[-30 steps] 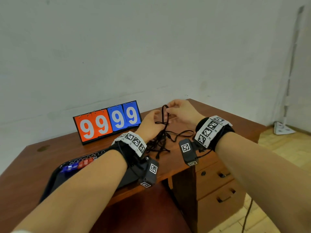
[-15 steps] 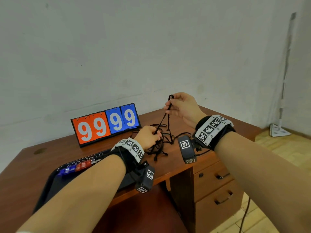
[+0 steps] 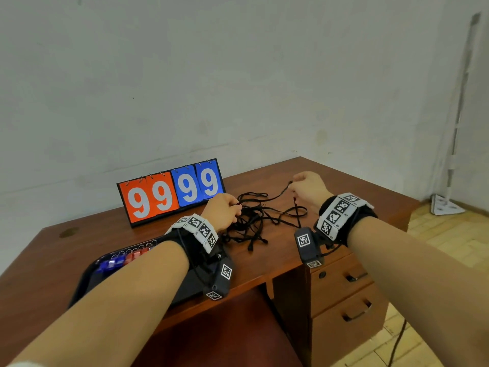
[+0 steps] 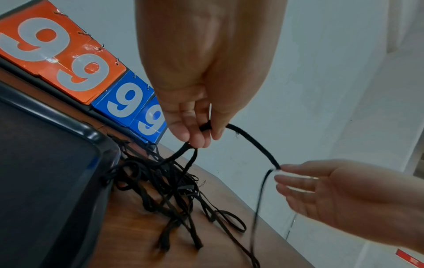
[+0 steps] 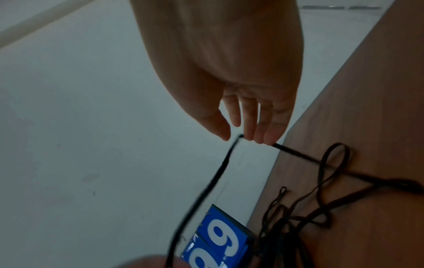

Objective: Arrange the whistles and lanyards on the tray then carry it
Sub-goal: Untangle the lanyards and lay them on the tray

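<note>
— Room and surface?
— Pale wall (image 3: 238, 75), brown desk (image 3: 344, 186), scoreboard (image 3: 172, 193), black tray (image 4: 45, 163) with whistles (image 3: 124, 259).
— Cords (image 3: 251, 221)?
— Tangled on desk beside tray. One strand pinched by left hand (image 3: 222, 210), far end pinched by right hand (image 3: 309, 189).

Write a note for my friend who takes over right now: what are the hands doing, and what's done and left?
Left hand: pinches a black lanyard just above the tangle on the desk.
Right hand: holds the same lanyard farther along, pulling it out to the right.
Tray: on the desk at the left, beside the tangle. Blue and red whistles sit in a row along its far edge.
Done: whistles appear to be on the tray.
Left: free each lanyard from the tangle, lay them on the tray, then carry it.
</note>
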Motion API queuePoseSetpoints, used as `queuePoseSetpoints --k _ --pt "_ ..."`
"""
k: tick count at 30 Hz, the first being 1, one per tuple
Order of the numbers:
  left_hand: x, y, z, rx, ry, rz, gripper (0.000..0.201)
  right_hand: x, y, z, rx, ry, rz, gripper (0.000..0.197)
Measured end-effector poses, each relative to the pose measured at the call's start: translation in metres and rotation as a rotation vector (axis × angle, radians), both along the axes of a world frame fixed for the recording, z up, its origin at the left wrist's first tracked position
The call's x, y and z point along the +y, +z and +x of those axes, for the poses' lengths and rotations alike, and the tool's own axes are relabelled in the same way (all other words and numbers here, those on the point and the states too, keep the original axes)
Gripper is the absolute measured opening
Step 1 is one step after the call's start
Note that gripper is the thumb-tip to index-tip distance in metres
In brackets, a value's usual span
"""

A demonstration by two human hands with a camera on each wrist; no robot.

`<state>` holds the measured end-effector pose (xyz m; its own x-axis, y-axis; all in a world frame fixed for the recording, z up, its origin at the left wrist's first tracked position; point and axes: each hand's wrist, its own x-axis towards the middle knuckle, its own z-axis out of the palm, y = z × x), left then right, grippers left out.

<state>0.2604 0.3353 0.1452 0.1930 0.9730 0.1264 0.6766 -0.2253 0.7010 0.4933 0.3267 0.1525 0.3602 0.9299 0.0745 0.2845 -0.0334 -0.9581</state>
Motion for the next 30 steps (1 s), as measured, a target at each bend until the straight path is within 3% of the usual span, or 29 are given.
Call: queuePoseSetpoints --k 2,6,12,14,19,25,30 --pt "-0.001 0.004 0.000 0.057 -0.017 0.055 0.016 -0.003 -0.002 -0.003 -0.215 0.028 -0.048 0.054" --pt "-0.007 0.013 0.005 0.121 -0.063 0.132 0.019 -0.009 0.002 -0.023 -0.356 0.197 0.037 0.049" --pt "-0.022 0.025 0.006 0.227 -0.155 0.146 0.023 -0.019 0.009 -0.059 -0.335 0.553 0.112 0.063" --pt "-0.025 0.030 0.004 0.210 -0.157 0.182 0.026 -0.020 0.006 -0.068 -0.309 0.612 0.138 0.057" --pt "-0.026 0.038 -0.004 0.141 -0.104 0.257 0.020 -0.019 0.004 -0.084 -0.249 0.620 0.201 0.039" --pt "-0.023 0.040 -0.021 0.107 0.006 0.326 0.015 -0.016 0.008 -0.088 -0.223 0.502 0.197 0.021" --pt "-0.021 0.040 -0.032 -0.030 0.046 0.303 0.011 -0.011 0.010 -0.090 -0.149 0.470 0.221 0.017"
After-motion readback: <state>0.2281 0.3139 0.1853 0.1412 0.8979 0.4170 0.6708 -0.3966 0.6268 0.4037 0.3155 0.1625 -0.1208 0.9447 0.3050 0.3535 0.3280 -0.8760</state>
